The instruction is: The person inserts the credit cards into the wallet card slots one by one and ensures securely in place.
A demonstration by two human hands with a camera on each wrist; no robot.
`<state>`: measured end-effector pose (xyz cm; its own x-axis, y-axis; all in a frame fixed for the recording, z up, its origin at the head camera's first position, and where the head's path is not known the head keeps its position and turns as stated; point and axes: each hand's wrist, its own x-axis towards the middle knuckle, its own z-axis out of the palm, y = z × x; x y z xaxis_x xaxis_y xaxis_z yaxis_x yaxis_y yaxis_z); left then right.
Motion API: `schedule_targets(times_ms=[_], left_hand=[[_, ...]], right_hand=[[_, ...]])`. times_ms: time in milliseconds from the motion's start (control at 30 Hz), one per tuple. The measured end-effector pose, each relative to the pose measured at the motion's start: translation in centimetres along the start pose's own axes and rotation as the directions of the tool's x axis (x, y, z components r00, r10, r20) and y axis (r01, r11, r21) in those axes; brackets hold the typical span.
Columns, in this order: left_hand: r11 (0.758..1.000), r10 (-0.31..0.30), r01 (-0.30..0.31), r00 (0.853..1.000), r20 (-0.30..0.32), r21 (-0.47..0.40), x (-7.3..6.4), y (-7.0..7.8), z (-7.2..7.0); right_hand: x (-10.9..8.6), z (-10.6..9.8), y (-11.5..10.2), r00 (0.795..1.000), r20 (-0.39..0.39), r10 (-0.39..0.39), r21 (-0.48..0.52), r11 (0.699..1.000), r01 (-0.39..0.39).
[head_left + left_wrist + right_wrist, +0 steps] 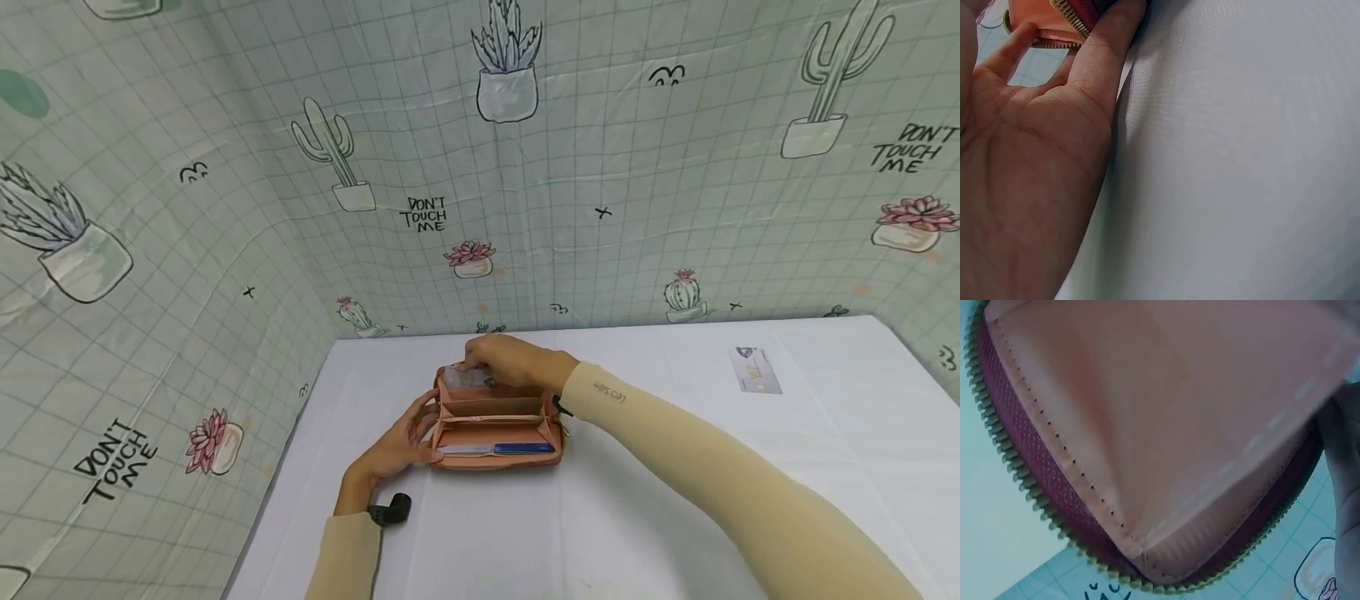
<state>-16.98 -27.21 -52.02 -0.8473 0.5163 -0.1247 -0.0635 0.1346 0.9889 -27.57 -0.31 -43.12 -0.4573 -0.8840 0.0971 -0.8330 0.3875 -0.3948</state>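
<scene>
An unzipped, peach-coloured wallet (491, 433) stands wide on the white table, its pleated compartments facing up. Its brass zipper teeth (1029, 490) and dark red tape show in the right wrist view. My left hand (397, 437) grips the wallet's left side, thumb at the front corner and fingers along the side. At the back rim, my right hand (506, 358) has curled fingers and pinches a pale, greyish card (467, 377) against the rear inner panel. Its fingertips are partly hidden. A white card (465, 450) and a blue card (523, 448) sit in the front slots.
Another pale card (756, 370) with a dark emblem lies alone at the back right of the table (660, 533). Behind the table hangs a gridded sheet (600, 158) printed with cacti. A black wrist camera (392, 510) sits on the left wrist.
</scene>
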Motion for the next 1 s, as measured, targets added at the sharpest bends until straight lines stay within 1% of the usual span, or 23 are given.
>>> schedule_targets(times_ms=[133,267,333,400,467,533,733,833,1000], left_hand=[[1.0,0.005,-0.005,1.0,0.003,-0.012,-0.1,-0.2,-0.1],[1.0,0.003,-0.003,1.0,-0.002,-0.003,-0.1,-0.5,-0.1],[1.0,0.004,-0.004,1.0,0.002,0.002,-0.1,-0.5,0.0],[1.0,0.007,-0.007,1.0,0.009,0.001,0.0,-0.6,0.0],[1.0,0.007,-0.007,1.0,0.017,0.001,0.0,-0.6,0.1],[1.0,0.006,-0.006,1.0,0.019,0.005,0.0,-0.6,0.1],[1.0,0.002,-0.002,1.0,0.013,0.012,0.1,-0.3,0.0],[1.0,-0.001,0.0,1.0,0.011,0.011,0.1,-0.2,0.0],[1.0,-0.012,0.012,1.0,-0.001,0.017,0.0,0.0,-0.2]], right_hand=[[0.2,0.2,0.3,1.0,0.003,-0.019,0.014,1.0,0.019],[0.4,0.5,0.2,0.998,0.046,-0.042,-0.042,0.998,0.044],[0.5,0.8,0.1,0.997,0.066,-0.033,-0.07,0.997,0.038],[0.5,1.0,0.0,0.998,0.068,-0.005,-0.08,0.997,0.011],[0.4,1.2,-0.1,0.998,0.051,0.04,-0.057,0.998,-0.038],[0.2,1.4,-0.2,0.997,0.027,0.068,-0.023,0.997,-0.068],[-0.4,1.3,-0.6,0.996,-0.049,0.07,0.061,0.996,-0.067],[-0.6,1.1,-0.9,0.995,-0.046,0.084,0.071,0.994,-0.08],[-0.8,1.0,-1.4,0.993,-0.007,0.115,0.084,0.99,-0.114]])
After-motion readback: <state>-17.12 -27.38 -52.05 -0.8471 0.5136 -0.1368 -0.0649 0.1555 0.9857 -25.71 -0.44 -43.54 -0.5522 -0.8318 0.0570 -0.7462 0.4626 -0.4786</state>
